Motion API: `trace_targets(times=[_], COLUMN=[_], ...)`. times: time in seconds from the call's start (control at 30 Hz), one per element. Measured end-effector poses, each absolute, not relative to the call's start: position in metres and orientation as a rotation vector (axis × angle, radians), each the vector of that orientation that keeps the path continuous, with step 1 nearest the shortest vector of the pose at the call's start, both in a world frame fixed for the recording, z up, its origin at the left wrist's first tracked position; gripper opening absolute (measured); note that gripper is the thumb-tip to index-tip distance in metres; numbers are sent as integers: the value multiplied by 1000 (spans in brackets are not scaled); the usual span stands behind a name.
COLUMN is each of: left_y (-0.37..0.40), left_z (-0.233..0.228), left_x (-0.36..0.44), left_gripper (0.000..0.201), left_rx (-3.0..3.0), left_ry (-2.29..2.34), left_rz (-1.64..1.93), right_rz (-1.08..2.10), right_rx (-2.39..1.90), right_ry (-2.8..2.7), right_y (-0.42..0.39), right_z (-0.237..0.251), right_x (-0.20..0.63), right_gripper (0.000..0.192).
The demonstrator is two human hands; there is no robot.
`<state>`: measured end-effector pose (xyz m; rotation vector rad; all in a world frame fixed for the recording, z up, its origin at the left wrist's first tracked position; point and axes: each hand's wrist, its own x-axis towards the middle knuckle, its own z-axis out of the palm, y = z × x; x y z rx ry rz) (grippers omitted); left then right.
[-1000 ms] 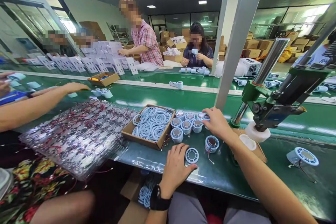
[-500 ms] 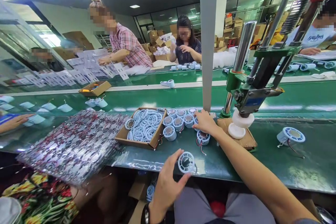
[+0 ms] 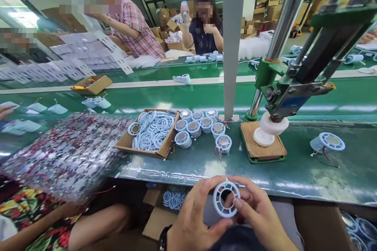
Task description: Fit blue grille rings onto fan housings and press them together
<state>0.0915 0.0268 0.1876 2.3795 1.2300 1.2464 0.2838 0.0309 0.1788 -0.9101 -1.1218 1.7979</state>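
Note:
Low in front of me, a light-blue cylindrical housing (image 3: 209, 208) has its slotted ring end turned up toward the camera. My left hand (image 3: 188, 213) is curled around its left side, thumb below and fingers above. From the right, my right hand (image 3: 263, 213) grips the same housing, its thumb on the ring's edge; some of its fingertips are hidden behind and inside the ring. Beyond my hands, several similar housings (image 3: 193, 127) with round metal-coloured centres and thin wires stand on the bench. Left of them, a cardboard box (image 3: 125, 146) holds many loose light-blue rings (image 3: 153, 129).
A hand press (image 3: 290, 102) with white round pads (image 3: 263, 137) stands right of centre. Farther right lies one wired housing (image 3: 326, 143). Wired parts under plastic (image 3: 67, 153) cover the left bench. A grey post (image 3: 231, 47) rises behind. Co-workers sit and stand across the conveyor (image 3: 141, 96).
My right hand has left the group of housings and come back to the piece in my left hand, gripping it. Both hands are now close together, and the camera view has tipped downward.

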Motion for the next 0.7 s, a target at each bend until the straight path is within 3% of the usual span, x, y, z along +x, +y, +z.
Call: trace_targets(times=[0.27, 0.5, 0.57, 0.7], left_y=[20, 23, 24, 25], left_z=[168, 178, 178, 178], left_x=[99, 110, 110, 107], left_gripper=[83, 58, 57, 57], left_rx=[2093, 2101, 2054, 1981], left_ry=[1267, 1409, 1432, 1429], left_rz=[1133, 1175, 1203, 1280], right_rz=[1715, 1660, 1487, 746], right_rx=[-994, -1036, -1030, -1232], right_ry=[-819, -1023, -1251, -1621], right_y=[28, 27, 39, 87], right_z=[186, 186, 179, 162], right_x=[279, 283, 287, 289], right_gripper=[51, 45, 37, 41])
